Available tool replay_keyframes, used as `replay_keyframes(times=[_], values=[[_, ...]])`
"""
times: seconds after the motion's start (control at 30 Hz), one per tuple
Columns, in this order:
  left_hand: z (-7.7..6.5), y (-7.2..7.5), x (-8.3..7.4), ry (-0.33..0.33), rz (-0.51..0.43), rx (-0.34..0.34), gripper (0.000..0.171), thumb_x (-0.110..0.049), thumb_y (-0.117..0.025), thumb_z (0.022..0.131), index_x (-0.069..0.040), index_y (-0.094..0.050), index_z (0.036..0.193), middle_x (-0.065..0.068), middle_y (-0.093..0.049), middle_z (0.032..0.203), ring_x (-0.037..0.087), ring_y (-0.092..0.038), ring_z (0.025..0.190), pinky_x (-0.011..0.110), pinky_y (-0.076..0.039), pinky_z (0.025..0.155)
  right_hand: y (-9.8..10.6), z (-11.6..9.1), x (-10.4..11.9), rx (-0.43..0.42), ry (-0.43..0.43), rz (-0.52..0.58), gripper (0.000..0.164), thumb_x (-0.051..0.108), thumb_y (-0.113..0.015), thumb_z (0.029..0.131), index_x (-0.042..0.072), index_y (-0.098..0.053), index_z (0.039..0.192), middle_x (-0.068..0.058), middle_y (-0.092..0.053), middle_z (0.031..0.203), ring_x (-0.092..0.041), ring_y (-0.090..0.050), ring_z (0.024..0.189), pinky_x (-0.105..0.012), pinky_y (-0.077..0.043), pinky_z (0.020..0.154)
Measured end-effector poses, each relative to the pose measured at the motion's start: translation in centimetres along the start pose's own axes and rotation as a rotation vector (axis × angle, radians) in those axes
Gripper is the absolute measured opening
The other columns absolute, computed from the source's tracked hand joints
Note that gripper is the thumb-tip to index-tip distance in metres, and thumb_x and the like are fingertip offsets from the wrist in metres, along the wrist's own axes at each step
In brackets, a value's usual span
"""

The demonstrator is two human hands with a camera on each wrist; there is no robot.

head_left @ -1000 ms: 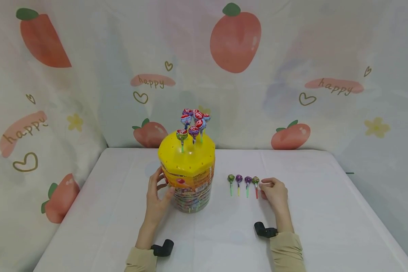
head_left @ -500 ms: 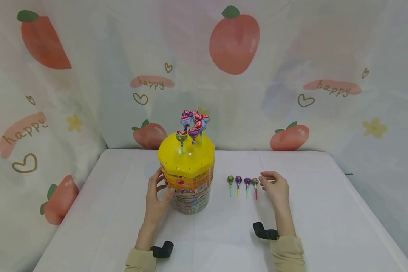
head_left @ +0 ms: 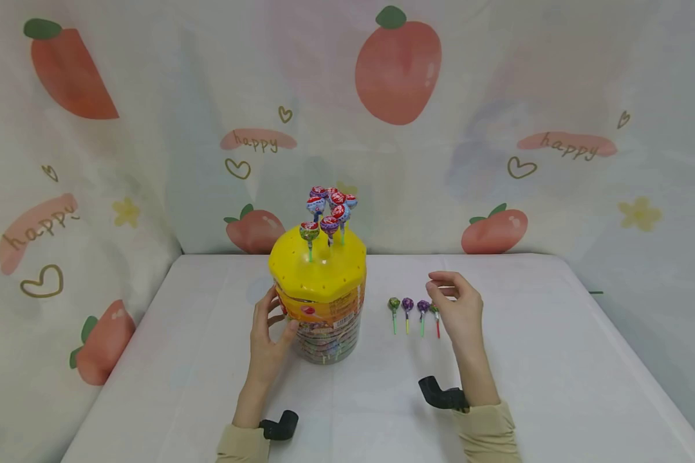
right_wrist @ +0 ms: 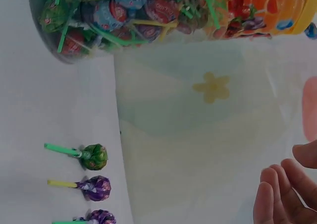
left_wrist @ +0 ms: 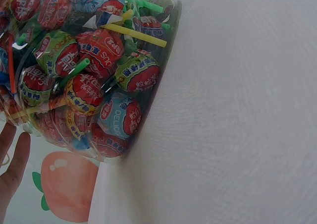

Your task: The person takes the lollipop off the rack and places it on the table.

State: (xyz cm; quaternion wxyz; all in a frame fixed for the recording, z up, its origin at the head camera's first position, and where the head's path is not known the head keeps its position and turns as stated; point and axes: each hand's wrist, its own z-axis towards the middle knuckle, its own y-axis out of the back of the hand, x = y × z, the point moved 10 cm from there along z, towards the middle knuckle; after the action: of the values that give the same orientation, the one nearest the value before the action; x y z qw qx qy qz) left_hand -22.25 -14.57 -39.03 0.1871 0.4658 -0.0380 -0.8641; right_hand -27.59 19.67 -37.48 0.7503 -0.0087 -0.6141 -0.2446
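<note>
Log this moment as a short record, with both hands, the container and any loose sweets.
Jar: upright on table, packed lollipops inside
Lid: yellow, several standing lollipops
Left hand: holds jar's side
Right hand: raised, nothing visible in fingers
Loose lollipops: four in a row, rightmost partly hidden by right hand
Backdrop: fruit prints

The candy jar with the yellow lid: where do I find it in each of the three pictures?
Head view: the jar stands just left of centre, with the left hand at its side.
Left wrist view: the jar fills the upper left, cut off by the frame.
Right wrist view: the jar appears sideways along the top edge.
Shared landmark: the white table.
</note>
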Motion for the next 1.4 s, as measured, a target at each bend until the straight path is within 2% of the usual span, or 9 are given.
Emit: replay_keyframes(times=[0.1, 0.2, 0.27, 0.5, 0.67, 0.8, 0.9, 1.1, 1.4], values=[[0.0, -0.1, 0.1, 0.001, 0.001, 0.002, 0.069, -0.002, -0.062, 0.082, 0.002, -0.034, 0.145, 0.024, -0.044, 0.136, -0.008, -0.038, 0.120, 0.055, -0.048, 0.089, -0.2, -0.3, 1.4, 0.012, 0.032, 0.024, 0.021, 0.013, -0.067, 0.088, 0.007, -0.069, 0.108, 0.013, -0.061, 0.087, 0.000, -0.056, 0.079, -0.012, -0.048, 0.066], [0.0, -0.1, 0.2, 0.010, -0.001, 0.004, 0.069, -0.002, -0.062, 0.082, 0.001, -0.034, 0.146, 0.024, -0.044, 0.137, -0.008, -0.038, 0.120, 0.054, -0.048, 0.090, -0.4, -0.6, 3.1, 0.027, 0.067, 0.069, 0.022, 0.013, -0.067, 0.088, 0.007, -0.069, 0.109, 0.015, -0.061, 0.087, -0.002, -0.058, 0.082, -0.012, -0.048, 0.070], [0.0, -0.1, 0.4, 0.021, -0.002, 0.006, 0.070, -0.002, -0.062, 0.082, 0.001, -0.034, 0.146, 0.023, -0.044, 0.137, -0.008, -0.038, 0.120, 0.053, -0.048, 0.090, -0.5, -0.9, 4.4, 0.036, 0.097, 0.088, 0.022, 0.012, -0.067, 0.088, 0.007, -0.068, 0.110, 0.011, -0.063, 0.090, -0.003, -0.058, 0.083, -0.013, -0.047, 0.072], [0.0, -0.2, 0.4, 0.037, -0.005, 0.013, 0.070, -0.001, -0.062, 0.082, 0.000, -0.033, 0.146, 0.023, -0.044, 0.138, -0.008, -0.038, 0.120, 0.053, -0.047, 0.092, -1.3, -1.6, 8.3, 0.046, 0.216, 0.124, 0.024, 0.004, -0.068, 0.086, 0.005, -0.067, 0.110, -0.014, -0.068, 0.099, -0.002, -0.060, 0.088, -0.015, -0.047, 0.077], [0.0, -0.2, 0.4, 0.037, -0.006, 0.012, 0.071, -0.001, -0.062, 0.082, 0.000, -0.033, 0.146, 0.023, -0.044, 0.138, -0.007, -0.039, 0.120, 0.054, -0.047, 0.092, -2.4, -2.0, 10.3, 0.070, 0.293, 0.175, 0.026, 0.003, -0.068, 0.085, 0.003, -0.066, 0.111, -0.016, -0.067, 0.101, -0.004, -0.060, 0.092, -0.016, -0.048, 0.079], [-0.2, -0.4, 2.5, 0.036, -0.007, 0.008, 0.073, -0.005, -0.063, 0.084, -0.011, -0.032, 0.149, 0.013, -0.044, 0.141, -0.004, -0.040, 0.122, 0.047, -0.048, 0.093, -3.5, -2.6, 11.7, 0.083, 0.363, 0.230, 0.028, 0.003, -0.067, 0.086, 0.001, -0.064, 0.113, -0.017, -0.067, 0.104, -0.008, -0.059, 0.095, -0.015, -0.048, 0.081], [-0.3, -0.5, 3.2, 0.040, -0.008, 0.004, 0.074, -0.006, -0.063, 0.084, -0.013, -0.032, 0.150, 0.012, -0.044, 0.142, -0.004, -0.039, 0.123, 0.045, -0.048, 0.094, -4.3, -2.8, 12.5, 0.085, 0.412, 0.267, 0.027, 0.002, -0.066, 0.086, -0.001, -0.063, 0.114, -0.017, -0.066, 0.106, -0.008, -0.059, 0.097, -0.015, -0.049, 0.084], [0.0, -0.2, 0.5, 0.032, -0.002, 0.012, 0.070, -0.001, -0.062, 0.082, 0.001, -0.033, 0.146, 0.024, -0.044, 0.139, -0.009, -0.038, 0.120, 0.052, -0.048, 0.091, -5.6, -2.7, 14.2, 0.103, 0.478, 0.321, 0.026, 0.001, -0.065, 0.087, -0.003, -0.062, 0.113, -0.019, -0.066, 0.106, -0.011, -0.060, 0.098, -0.018, -0.050, 0.087], [0.0, -0.1, 0.4, 0.038, -0.016, 0.011, 0.070, -0.003, -0.062, 0.083, -0.001, -0.033, 0.147, 0.023, -0.044, 0.138, -0.008, -0.038, 0.120, 0.054, -0.046, 0.092, -7.7, -2.1, 16.0, 0.159, 0.503, 0.303, 0.029, 0.004, -0.066, 0.087, 0.000, -0.061, 0.116, -0.016, -0.065, 0.108, -0.022, -0.060, 0.100, -0.022, -0.051, 0.086]])
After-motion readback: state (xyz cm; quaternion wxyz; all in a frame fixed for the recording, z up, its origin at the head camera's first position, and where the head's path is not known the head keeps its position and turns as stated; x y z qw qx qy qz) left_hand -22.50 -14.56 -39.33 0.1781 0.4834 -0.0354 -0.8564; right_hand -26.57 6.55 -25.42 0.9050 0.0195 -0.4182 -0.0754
